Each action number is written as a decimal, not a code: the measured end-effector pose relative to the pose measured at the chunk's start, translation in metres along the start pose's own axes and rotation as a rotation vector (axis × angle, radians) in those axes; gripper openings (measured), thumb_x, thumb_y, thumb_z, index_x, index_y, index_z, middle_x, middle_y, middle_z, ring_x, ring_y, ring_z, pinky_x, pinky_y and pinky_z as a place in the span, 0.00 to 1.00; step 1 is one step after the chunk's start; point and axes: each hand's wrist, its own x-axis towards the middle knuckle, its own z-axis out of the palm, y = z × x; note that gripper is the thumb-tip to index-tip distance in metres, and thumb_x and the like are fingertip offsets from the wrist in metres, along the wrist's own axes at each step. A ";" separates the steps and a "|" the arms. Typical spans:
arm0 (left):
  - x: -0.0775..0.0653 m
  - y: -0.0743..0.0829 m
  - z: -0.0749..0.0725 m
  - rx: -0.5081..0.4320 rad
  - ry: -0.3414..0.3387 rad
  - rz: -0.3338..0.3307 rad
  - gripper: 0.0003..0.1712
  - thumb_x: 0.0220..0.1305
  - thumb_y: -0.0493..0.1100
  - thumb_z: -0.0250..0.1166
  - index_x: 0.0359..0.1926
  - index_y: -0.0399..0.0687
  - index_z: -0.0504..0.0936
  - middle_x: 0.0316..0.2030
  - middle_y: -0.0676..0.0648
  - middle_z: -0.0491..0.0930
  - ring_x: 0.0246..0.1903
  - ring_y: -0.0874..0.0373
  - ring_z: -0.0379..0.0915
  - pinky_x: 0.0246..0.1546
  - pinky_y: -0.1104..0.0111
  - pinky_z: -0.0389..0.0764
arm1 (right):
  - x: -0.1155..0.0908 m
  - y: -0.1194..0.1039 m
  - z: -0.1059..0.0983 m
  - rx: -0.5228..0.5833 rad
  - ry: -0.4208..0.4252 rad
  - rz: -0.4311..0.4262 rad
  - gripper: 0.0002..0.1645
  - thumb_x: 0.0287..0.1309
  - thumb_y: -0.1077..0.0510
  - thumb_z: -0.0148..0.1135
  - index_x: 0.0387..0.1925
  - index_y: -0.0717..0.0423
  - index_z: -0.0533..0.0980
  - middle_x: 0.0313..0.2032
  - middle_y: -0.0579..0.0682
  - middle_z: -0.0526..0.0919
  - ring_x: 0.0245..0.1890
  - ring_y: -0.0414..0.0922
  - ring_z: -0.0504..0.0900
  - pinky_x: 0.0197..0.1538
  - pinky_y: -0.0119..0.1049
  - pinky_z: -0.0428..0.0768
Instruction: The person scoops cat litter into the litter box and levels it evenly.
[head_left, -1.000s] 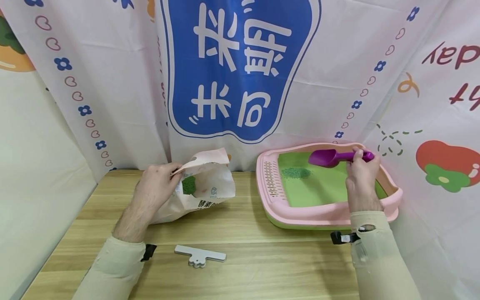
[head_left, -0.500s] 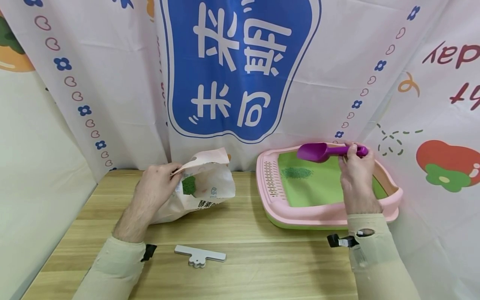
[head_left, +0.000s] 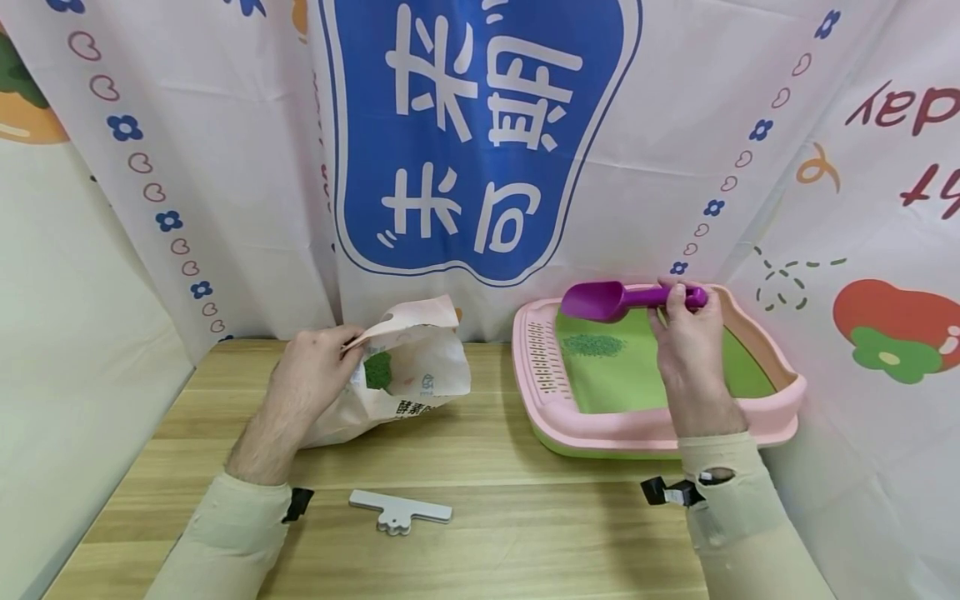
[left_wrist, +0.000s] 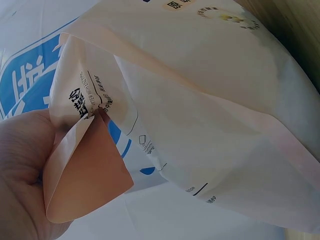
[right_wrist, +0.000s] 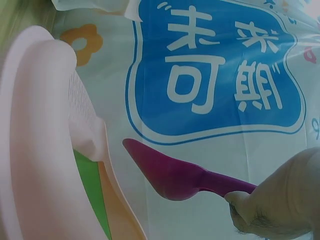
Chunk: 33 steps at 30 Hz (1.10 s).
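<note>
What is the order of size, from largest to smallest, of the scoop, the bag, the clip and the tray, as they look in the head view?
1. Tray
2. Bag
3. Scoop
4. Clip

All four sizes look clearly different.

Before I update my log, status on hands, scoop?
Left hand grips litter bag. Right hand holds purple scoop above litter box. White clip clear of hands.
</note>
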 end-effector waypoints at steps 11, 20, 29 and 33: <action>0.000 0.000 0.000 -0.008 0.001 0.000 0.11 0.83 0.37 0.72 0.59 0.39 0.95 0.46 0.34 0.97 0.34 0.47 0.90 0.35 0.51 0.89 | -0.019 0.012 0.014 -0.059 -0.078 0.043 0.07 0.93 0.57 0.51 0.62 0.46 0.70 0.68 0.44 0.82 0.90 0.51 0.71 0.94 0.49 0.64; 0.001 0.000 0.000 -0.008 -0.003 -0.001 0.12 0.83 0.36 0.72 0.59 0.38 0.95 0.46 0.33 0.97 0.33 0.48 0.90 0.33 0.53 0.88 | -0.033 0.020 0.020 -0.115 -0.163 0.037 0.05 0.92 0.55 0.53 0.60 0.47 0.70 0.69 0.45 0.83 0.87 0.51 0.74 0.90 0.47 0.73; 0.001 0.001 0.000 -0.004 0.007 0.010 0.11 0.83 0.36 0.72 0.59 0.37 0.95 0.44 0.33 0.97 0.30 0.49 0.87 0.30 0.58 0.84 | -0.044 0.025 0.027 -0.180 -0.251 0.099 0.06 0.93 0.54 0.50 0.61 0.47 0.69 0.73 0.46 0.82 0.86 0.50 0.76 0.86 0.41 0.78; 0.001 0.001 0.000 -0.001 0.005 0.009 0.11 0.83 0.36 0.72 0.59 0.37 0.95 0.44 0.34 0.97 0.30 0.50 0.87 0.30 0.58 0.84 | -0.046 0.029 0.028 -0.212 -0.285 0.117 0.05 0.93 0.53 0.50 0.60 0.46 0.69 0.67 0.42 0.87 0.80 0.47 0.81 0.84 0.41 0.80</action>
